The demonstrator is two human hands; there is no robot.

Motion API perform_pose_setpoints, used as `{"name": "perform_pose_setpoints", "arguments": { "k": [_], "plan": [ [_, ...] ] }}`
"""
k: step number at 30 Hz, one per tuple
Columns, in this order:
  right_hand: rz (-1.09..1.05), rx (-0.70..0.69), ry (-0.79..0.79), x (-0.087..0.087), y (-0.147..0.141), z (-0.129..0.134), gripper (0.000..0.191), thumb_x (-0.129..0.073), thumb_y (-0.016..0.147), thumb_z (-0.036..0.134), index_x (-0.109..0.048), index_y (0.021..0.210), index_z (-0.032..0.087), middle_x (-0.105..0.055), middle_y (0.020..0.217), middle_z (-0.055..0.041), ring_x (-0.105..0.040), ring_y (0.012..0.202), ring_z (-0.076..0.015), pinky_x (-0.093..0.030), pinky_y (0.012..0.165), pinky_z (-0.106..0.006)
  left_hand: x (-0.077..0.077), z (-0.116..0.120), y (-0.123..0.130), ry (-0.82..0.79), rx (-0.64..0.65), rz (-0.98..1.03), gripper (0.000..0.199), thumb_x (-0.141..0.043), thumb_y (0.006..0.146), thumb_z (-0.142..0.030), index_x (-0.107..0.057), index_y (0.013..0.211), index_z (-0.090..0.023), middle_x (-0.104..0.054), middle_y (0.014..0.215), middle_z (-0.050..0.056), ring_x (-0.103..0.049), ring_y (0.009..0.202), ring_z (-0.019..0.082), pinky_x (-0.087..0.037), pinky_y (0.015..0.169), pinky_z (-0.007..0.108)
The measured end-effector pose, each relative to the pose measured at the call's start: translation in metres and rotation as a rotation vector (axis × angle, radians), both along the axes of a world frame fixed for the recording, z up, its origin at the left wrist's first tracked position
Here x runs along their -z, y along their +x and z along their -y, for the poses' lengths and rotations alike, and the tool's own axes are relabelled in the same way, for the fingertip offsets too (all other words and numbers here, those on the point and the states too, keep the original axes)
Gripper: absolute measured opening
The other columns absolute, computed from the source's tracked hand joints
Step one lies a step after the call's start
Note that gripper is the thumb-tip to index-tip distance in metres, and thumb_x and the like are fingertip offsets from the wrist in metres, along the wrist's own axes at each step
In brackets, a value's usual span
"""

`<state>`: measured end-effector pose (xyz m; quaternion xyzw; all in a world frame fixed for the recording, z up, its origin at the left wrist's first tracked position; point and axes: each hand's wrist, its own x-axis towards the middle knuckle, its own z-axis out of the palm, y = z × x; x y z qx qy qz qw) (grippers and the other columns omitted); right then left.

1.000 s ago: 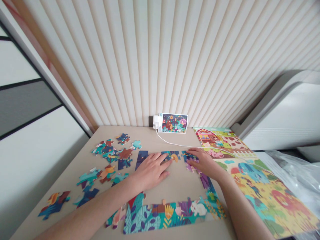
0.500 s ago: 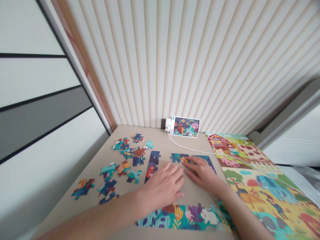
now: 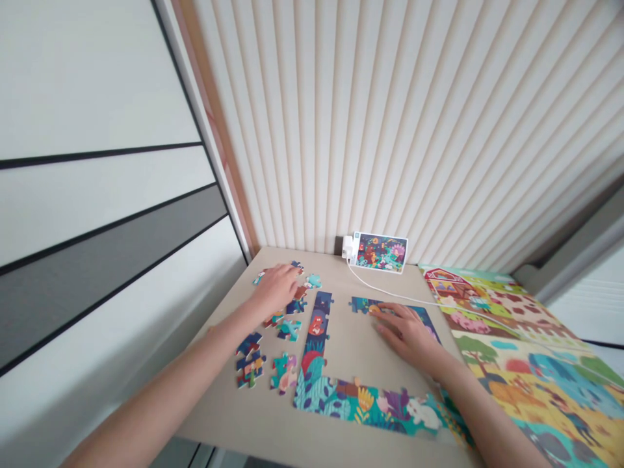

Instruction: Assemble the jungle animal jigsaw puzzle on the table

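The puzzle [image 3: 322, 393] lies on the desk [image 3: 258, 422], and I think its edge is mostly done. The left side [image 3: 316, 322] and bottom row [image 3: 387, 409] are joined up. The top strip [image 3: 361, 304] stops short of the left side, so that gap needs filling. The right arm [image 3: 482, 409] hides part of the right side. The whole middle looks left to do. Loose pieces [image 3: 289, 329] lie left of the puzzle. The left hand [image 3: 277, 286] is over some; I can't tell if its fingers grip one. The right hand [image 3: 407, 331] lies on the top strip, fingers loose, not pinching anything.
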<state>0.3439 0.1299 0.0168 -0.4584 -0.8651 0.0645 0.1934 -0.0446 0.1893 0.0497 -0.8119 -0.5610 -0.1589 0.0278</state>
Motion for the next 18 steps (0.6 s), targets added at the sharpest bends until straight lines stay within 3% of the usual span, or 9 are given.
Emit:
{"name": "perform_pose_setpoints", "arguments": {
  "k": [2, 5, 9, 14, 18],
  "plan": [
    [-0.009, 0.002, 0.020, 0.000, 0.001, 0.000, 0.036, -0.050, 0.103, 0.034, -0.066, 0.135, 0.033, -0.062, 0.140, -0.0089, -0.058, 0.130, -0.0288, -0.049, 0.109, -0.051, 0.008, -0.035, -0.023, -0.047, -0.091, 0.008, 0.037, -0.058, 0.096, -0.035, -0.068, 0.125, -0.015, -0.071, 0.122, 0.017, -0.063, 0.117, 0.033, -0.048, 0.101, 0.044],
    [-0.012, 0.004, 0.042, 0.002, 0.003, -0.001, 0.035, -0.050, 0.103, 0.033, -0.067, 0.134, 0.032, -0.063, 0.138, -0.0097, -0.058, 0.129, -0.0287, -0.049, 0.108, -0.051, 0.019, -0.065, -0.041, -0.108, -0.116, 0.014, 0.044, -0.066, 0.088, -0.051, -0.074, 0.110, -0.015, -0.074, 0.111, 0.017, -0.069, 0.106, 0.035, -0.052, 0.091, 0.041],
    [-0.010, 0.014, 0.047, 0.005, 0.005, -0.002, 0.034, -0.051, 0.103, 0.032, -0.069, 0.131, 0.032, -0.064, 0.136, -0.0095, -0.059, 0.128, -0.0286, -0.049, 0.108, -0.051, 0.035, -0.080, -0.041, -0.124, -0.106, 0.041, 0.053, -0.067, 0.084, -0.061, -0.075, 0.112, -0.016, -0.073, 0.116, 0.017, -0.067, 0.111, 0.037, -0.051, 0.095, 0.041],
    [-0.009, 0.006, 0.040, 0.000, 0.003, 0.001, 0.033, -0.050, 0.103, 0.031, -0.069, 0.130, 0.032, -0.064, 0.136, -0.0090, -0.059, 0.127, -0.0277, -0.050, 0.107, -0.049, 0.047, -0.092, -0.041, -0.112, -0.116, 0.119, 0.041, -0.070, 0.084, -0.047, -0.076, 0.113, -0.019, -0.074, 0.115, 0.014, -0.066, 0.113, 0.034, -0.049, 0.099, 0.042],
    [0.004, -0.005, 0.052, -0.001, 0.003, 0.002, 0.033, -0.050, 0.104, 0.031, -0.069, 0.131, 0.032, -0.064, 0.136, -0.0091, -0.059, 0.128, -0.0276, -0.049, 0.108, -0.050, 0.048, -0.102, -0.056, -0.132, -0.102, 0.206, 0.044, -0.073, 0.082, -0.048, -0.075, 0.115, -0.019, -0.076, 0.113, 0.010, -0.069, 0.106, 0.030, -0.053, 0.095, 0.038]
  ]
}}
